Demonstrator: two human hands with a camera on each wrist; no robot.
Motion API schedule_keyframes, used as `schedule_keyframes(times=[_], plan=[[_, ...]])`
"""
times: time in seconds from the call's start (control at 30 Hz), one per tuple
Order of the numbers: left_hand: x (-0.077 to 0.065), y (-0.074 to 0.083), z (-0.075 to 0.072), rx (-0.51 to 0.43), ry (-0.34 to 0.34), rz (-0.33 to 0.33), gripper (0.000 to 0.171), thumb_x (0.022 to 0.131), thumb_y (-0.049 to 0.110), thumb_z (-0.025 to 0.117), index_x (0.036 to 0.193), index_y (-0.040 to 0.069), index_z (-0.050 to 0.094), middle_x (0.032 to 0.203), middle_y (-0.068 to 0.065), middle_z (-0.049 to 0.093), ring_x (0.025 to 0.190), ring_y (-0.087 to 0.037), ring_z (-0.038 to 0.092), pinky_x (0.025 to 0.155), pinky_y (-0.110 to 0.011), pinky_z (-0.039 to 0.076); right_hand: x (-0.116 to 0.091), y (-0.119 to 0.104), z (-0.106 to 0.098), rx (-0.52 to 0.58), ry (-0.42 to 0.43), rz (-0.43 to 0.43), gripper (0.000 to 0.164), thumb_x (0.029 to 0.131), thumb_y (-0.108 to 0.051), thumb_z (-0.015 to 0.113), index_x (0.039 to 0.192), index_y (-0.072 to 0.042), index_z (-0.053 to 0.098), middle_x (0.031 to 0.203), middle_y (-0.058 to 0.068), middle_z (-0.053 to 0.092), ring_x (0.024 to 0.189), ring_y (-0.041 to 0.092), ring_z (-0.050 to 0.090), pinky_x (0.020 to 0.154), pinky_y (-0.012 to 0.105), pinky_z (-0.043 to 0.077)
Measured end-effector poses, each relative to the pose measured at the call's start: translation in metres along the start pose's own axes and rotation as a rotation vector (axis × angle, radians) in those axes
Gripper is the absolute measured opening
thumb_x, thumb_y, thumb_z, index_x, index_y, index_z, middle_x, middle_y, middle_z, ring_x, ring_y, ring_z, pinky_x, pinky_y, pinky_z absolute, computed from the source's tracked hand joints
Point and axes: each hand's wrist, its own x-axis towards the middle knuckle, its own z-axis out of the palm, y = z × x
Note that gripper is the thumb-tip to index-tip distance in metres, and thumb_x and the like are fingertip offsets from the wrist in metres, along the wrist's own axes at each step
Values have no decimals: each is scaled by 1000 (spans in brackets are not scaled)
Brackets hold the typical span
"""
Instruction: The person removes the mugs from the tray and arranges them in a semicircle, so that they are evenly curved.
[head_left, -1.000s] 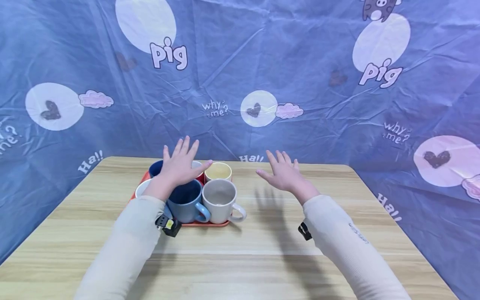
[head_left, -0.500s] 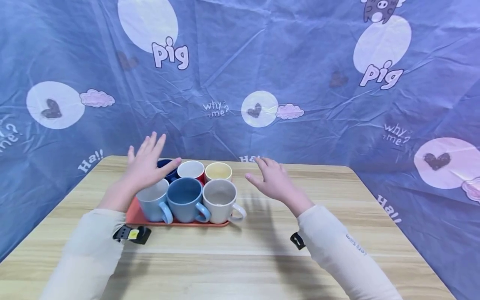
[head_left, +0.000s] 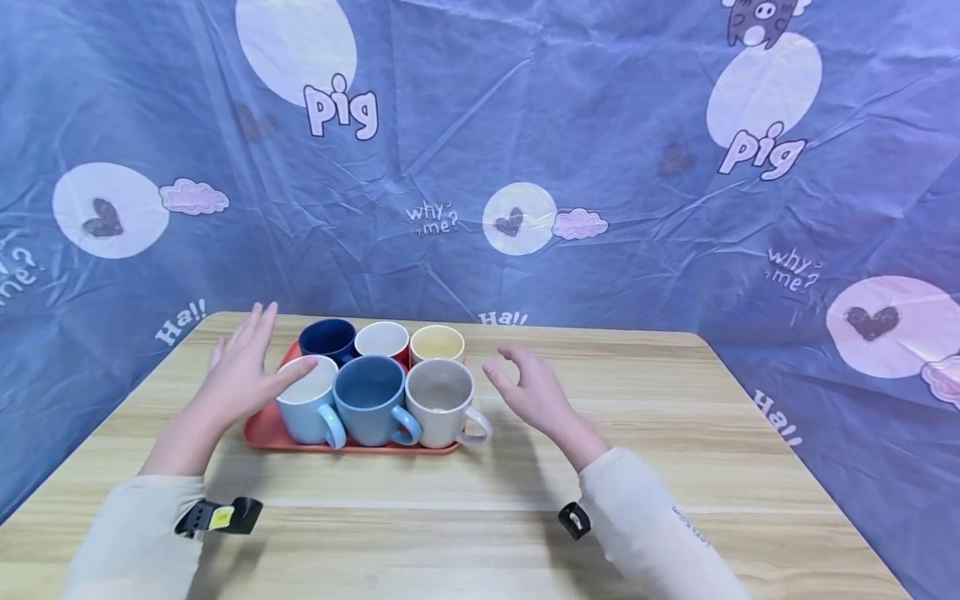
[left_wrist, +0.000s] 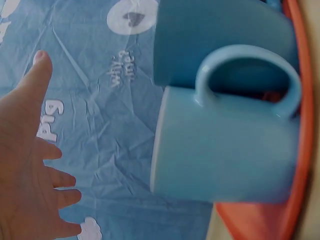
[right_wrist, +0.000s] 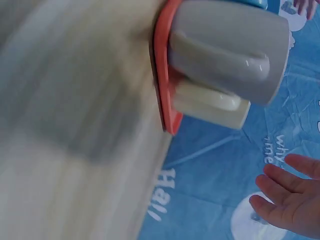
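Observation:
A red tray [head_left: 258, 429] bears two rows of mugs. In front stand a light blue mug [head_left: 303, 412], a darker blue mug [head_left: 367, 408] and a light grey mug [head_left: 435, 408], handles toward the right front. Behind them are a navy mug [head_left: 327, 337], a red mug with white inside [head_left: 382, 337] and a cream mug [head_left: 437, 340]. My left hand [head_left: 240, 375] is spread at the tray's left side, its thumb overlapping the light blue mug's rim in the head view. My right hand [head_left: 536, 392] hovers right of the grey mug, fingers slightly bent, holding nothing.
The wooden table [head_left: 480, 533] extends around the tray. A blue printed cloth [head_left: 637, 208] hangs behind and along both sides. Black bands with small cameras sit at both wrists, such as the left wrist band [head_left: 217, 517].
My left hand has moved left and down from over the mugs to the tray's left side. My right hand has come lower and left, closer to the grey mug. The mugs have stayed put.

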Motion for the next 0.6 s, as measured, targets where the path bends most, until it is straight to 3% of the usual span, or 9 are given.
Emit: schedule_keyframes(times=[0.27, 0.47, 0.6], plan=[[-20, -19, 7, -56, 17, -34, 95, 79, 46, 56, 134, -8, 0, 135, -33, 2, 122, -47, 1, 91, -61, 0, -13, 1, 18, 180, 50, 115, 30, 85, -23, 55, 100, 3, 59, 94, 13, 62, 88, 26, 57, 75, 40, 44], [-31, -36, 14, -78, 30, -58, 100, 75, 44, 62, 135, -7, 0, 135, -33, 2, 122, -47, 2, 90, -63, 3, -23, 2, 29, 261, 46, 155, 23, 85, -20, 55, 91, 2, 61, 88, 11, 63, 84, 24, 58, 76, 41, 44], [-37, -47, 19, -73, 19, -79, 103, 73, 46, 63, 135, -6, 0, 135, -34, 3, 121, -48, 3, 87, -65, 1, -28, 4, 35, 304, 34, 187, 23, 85, -21, 55, 88, 1, 62, 86, 9, 63, 82, 22, 58, 75, 35, 45]])
